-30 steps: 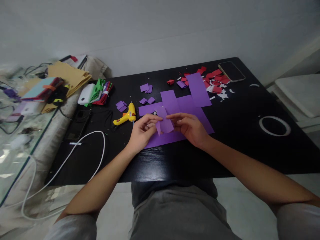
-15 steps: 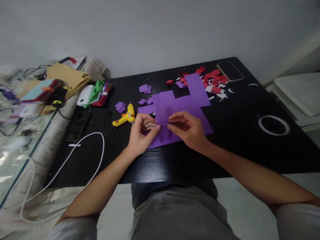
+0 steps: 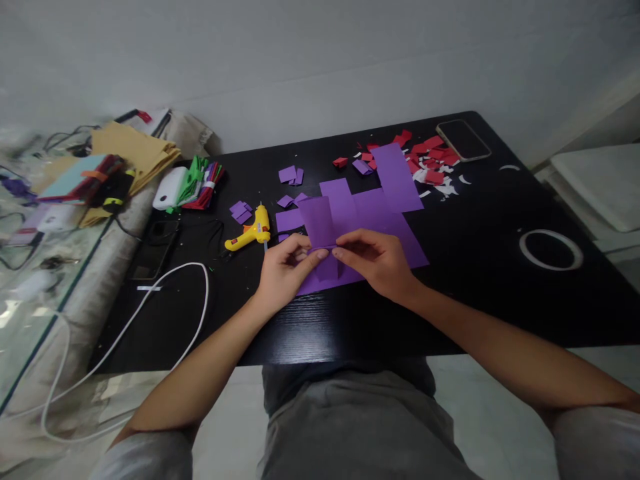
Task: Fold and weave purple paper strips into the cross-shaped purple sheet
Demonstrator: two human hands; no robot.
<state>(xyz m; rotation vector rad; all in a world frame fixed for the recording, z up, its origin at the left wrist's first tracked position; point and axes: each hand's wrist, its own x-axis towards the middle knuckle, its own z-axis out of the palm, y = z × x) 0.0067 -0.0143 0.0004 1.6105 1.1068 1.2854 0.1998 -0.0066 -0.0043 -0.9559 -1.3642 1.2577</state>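
Note:
A strip of purple paper is pinched along its near, folded edge by both hands, and its far part stands up from the fold. My left hand is closed on the left end of that edge, thumb on top. At the right end, my right hand grips the same edge between thumb and fingers. Larger purple sheets lie beneath and behind the hands. Left of my left hand rests a yellow glue gun, with small purple paper squares behind it.
Red and white paper scraps lie at the back right near a phone. A white ring, perhaps a tape roll, sits at right. A white cable, another phone and bundled coloured paper occupy the left.
The held purple strip has tilted upward and its far end has curled toward me, uncovering more of the sheet behind. Both hands stay nearly in place, slightly closer together.

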